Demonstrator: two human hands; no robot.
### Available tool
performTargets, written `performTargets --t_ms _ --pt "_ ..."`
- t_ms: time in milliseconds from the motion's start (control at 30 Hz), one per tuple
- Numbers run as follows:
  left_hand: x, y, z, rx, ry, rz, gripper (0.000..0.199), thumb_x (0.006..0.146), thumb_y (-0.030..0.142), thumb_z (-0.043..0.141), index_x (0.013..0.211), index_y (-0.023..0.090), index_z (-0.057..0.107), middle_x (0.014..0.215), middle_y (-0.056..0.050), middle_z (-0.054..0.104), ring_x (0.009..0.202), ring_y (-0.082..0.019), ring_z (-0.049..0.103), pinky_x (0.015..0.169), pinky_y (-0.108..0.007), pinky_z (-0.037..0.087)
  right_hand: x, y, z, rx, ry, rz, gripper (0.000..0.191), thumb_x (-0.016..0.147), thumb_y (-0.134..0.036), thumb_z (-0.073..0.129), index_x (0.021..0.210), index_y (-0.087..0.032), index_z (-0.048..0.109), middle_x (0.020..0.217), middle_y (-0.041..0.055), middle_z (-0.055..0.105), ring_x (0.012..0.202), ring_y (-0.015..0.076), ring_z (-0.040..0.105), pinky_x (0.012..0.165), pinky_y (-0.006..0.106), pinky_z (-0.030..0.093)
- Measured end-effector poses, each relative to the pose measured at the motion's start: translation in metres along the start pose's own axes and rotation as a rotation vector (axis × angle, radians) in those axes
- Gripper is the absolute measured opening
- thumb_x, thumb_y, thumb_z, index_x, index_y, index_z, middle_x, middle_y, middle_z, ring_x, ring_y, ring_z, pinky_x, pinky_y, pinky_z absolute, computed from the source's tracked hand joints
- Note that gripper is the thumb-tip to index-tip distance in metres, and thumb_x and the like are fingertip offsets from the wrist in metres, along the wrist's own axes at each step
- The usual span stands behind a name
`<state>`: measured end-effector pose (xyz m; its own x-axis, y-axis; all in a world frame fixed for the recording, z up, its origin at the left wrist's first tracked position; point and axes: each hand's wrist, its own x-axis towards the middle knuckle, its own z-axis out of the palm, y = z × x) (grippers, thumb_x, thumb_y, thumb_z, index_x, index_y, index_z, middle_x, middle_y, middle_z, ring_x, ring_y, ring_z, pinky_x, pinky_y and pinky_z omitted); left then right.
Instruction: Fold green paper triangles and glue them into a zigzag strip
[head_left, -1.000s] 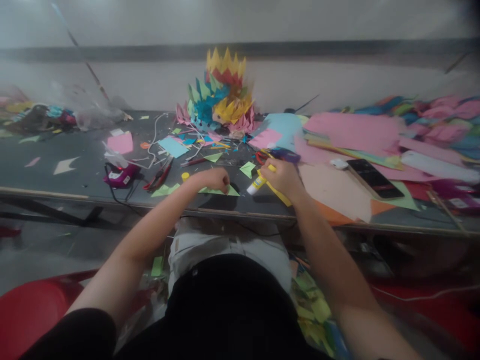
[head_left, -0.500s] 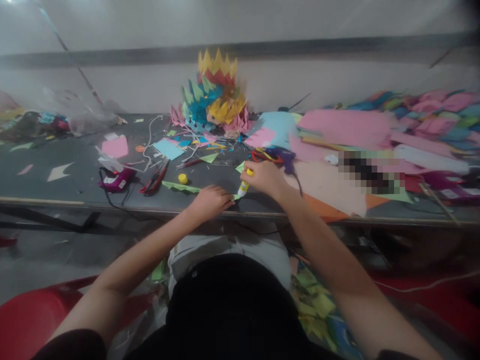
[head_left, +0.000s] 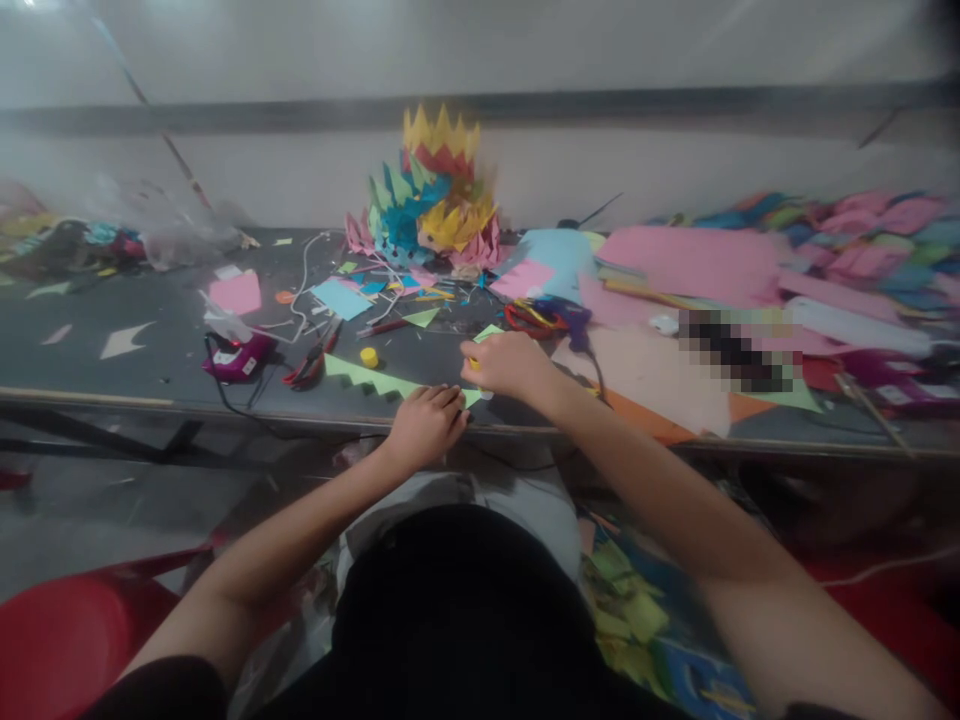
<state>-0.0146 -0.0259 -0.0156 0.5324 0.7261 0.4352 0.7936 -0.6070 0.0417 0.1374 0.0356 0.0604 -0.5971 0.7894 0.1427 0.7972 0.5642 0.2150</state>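
Note:
A light green paper strip (head_left: pixel 370 379) with a zigzag lower edge lies along the front of the dark table. My left hand (head_left: pixel 429 425) bends over its right part, fingers close together, holding it at the table edge. In my right hand (head_left: pixel 511 365) is a yellow and white glue stick (head_left: pixel 474 364), mostly covered by the fingers. Its lower end is over the strip's right end, just right of my left fingertips; whether it touches the paper is hard to see. The yellow glue cap (head_left: pixel 369 357) stands behind the strip.
Red-handled pliers (head_left: pixel 306 366) and a purple box with a cord (head_left: pixel 238 358) sit to the left. A glue gun (head_left: pixel 574 322) lies behind my right hand. Folded-paper figures (head_left: pixel 435 210) stand at the back among scraps. Large paper sheets (head_left: pixel 690 255) cover the right side.
The strip now lies flatter, showing more of its zigzag edge. My left hand has shifted slightly lower. My right hand has moved left and down with the glue stick, which is now more hidden.

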Motion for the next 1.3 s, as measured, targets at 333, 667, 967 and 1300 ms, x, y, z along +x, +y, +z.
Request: performTargets --t_ms 333,667,967,1300 --pt "0.000 0.000 -0.004 -0.085 -0.009 -0.056 0.027 0.088 0.029 0.045 0.101 0.015 0.064 0.109 -0.009 0.066 0.102 -0.022 0.059 0.087 -0.037 0.044 -0.030 0.061 0.020 0.850 0.583 0.635 0.029 0.076 -0.048 0.049 0.073 -0.019 0.055 0.059 0.0004 0.058 0.056 0.0143 0.053 0.051 0.024 0.034" --pt "0.080 -0.089 -0.014 -0.009 -0.043 -0.446 0.030 0.082 0.029 0.053 0.108 0.016 0.061 0.104 -0.013 0.065 0.098 -0.025 0.059 0.081 -0.033 0.045 -0.030 0.045 0.067 1.660 0.522 0.598 0.045 0.051 -0.046 0.075 0.083 -0.022 0.056 0.089 0.0027 0.068 0.081 0.0183 0.062 0.074 0.034 0.049" --pt "0.107 -0.127 0.001 -0.074 -0.166 -0.501 0.019 0.080 0.016 0.048 0.089 0.015 0.064 0.093 -0.011 0.067 0.091 -0.022 0.060 0.079 -0.031 0.045 -0.032 0.041 0.072 0.882 0.336 0.640 0.035 0.064 -0.033 0.069 0.092 -0.017 0.057 0.091 0.0092 0.066 0.081 0.0222 0.062 0.074 0.038 0.047" --pt "0.069 -0.066 -0.034 -1.377 -0.134 -0.612 0.019 0.068 0.025 0.069 0.080 0.014 0.058 0.070 0.002 0.056 0.063 -0.007 0.055 0.068 -0.025 0.050 -0.069 0.023 0.060 0.711 0.813 0.519 0.038 0.077 -0.036 0.061 0.111 -0.023 0.052 0.105 0.0092 0.056 0.084 0.0199 0.057 0.071 0.036 0.050"
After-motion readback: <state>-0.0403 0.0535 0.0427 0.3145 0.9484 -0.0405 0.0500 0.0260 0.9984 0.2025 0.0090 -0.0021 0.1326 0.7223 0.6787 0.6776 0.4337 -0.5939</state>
